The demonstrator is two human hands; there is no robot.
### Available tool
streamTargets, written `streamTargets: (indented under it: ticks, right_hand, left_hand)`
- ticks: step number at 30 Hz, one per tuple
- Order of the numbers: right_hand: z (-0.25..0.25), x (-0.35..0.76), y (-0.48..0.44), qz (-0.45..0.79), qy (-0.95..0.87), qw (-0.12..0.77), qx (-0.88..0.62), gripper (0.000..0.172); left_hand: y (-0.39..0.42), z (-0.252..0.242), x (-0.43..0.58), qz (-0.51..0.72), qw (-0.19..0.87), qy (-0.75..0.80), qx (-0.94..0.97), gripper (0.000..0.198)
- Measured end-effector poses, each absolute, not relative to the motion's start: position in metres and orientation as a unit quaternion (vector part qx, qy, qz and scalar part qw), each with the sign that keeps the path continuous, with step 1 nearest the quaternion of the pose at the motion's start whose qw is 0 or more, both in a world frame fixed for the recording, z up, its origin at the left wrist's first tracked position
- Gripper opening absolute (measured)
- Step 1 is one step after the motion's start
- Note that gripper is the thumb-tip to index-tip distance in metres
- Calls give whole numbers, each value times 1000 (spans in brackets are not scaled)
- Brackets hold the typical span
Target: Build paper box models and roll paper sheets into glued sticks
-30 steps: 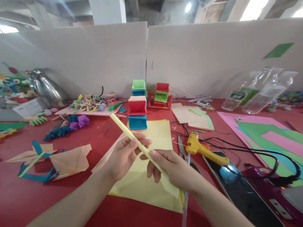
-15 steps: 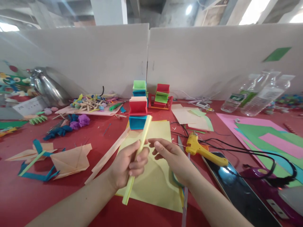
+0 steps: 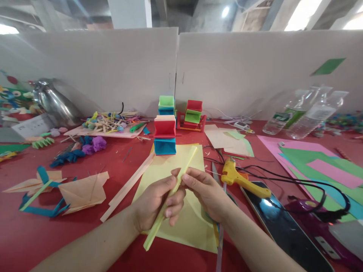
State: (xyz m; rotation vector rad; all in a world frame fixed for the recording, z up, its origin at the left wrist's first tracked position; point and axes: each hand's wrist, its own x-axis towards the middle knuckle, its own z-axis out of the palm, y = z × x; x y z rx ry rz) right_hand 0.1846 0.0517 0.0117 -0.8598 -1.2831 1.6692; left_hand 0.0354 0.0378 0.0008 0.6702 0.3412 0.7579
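My left hand (image 3: 159, 202) is closed round a thin folded strip of pale yellow paper (image 3: 188, 160), which slants up to the right. The thumb and fingertips of my right hand (image 3: 205, 189) pinch the same strip above my left hand. Beneath both hands lies a yellow paper sheet (image 3: 195, 223). Behind it stand stacked folded paper boxes in red, blue and green (image 3: 165, 130). Right of my right hand rests a yellow glue gun (image 3: 244, 179).
On the right are a black phone (image 3: 286, 230), a purple device (image 3: 320, 230), cables, coloured paper (image 3: 334, 172) and plastic bottles (image 3: 307, 117). Folded peach paper (image 3: 85, 192), peach strips (image 3: 130, 187), crumpled paper and a metal jug (image 3: 55, 104) are on the left.
My right hand has closed on the yellow strip, where before its fingers were free of it. The strip now leans further to the right, and my left hand has shifted slightly right with it.
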Motion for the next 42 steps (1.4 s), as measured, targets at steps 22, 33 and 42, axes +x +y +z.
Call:
streamTargets:
  ticks: [22,33,42]
  right_hand:
    - [18,190,56,606,-491,482,-400,22]
    - [23,214,73,572,-399,590,-406,22]
    - [18,210,72,595,-437,543,-399,21]
  left_hand:
    - [30,-5,37,289,764,303,491,29]
    - [34,-7,33,262,753,319,512,32]
    - [35,-2,35,261,769,321,488,30]
